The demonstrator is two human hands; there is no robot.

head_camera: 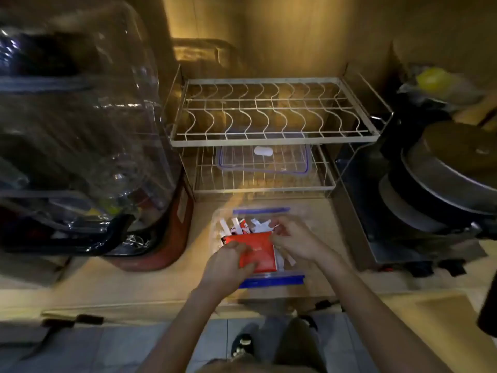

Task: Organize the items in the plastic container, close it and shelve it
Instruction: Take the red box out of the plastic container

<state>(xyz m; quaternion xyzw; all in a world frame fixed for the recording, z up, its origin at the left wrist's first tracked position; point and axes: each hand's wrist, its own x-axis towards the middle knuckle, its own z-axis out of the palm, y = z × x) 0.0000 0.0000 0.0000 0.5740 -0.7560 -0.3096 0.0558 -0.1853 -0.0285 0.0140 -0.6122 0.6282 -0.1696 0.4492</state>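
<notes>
Hands, left (228, 261) and right (291, 242), gripping red packet (259, 253) over seemingly open container (271, 280)

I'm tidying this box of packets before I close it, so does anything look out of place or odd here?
Only the lid: it lies apart from the plastic container, on the lower tier of the wire rack. Inside, white packets stand jumbled at mixed angles while both hands hold a red packet. Nothing looks spilled or damaged.

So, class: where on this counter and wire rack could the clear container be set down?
Free: the top tier of the white wire rack, and bare wooden counter left of the clear plastic container. Crowded: the lower tier holds a blue-rimmed lid; stacked dark pans fill the right.
</notes>
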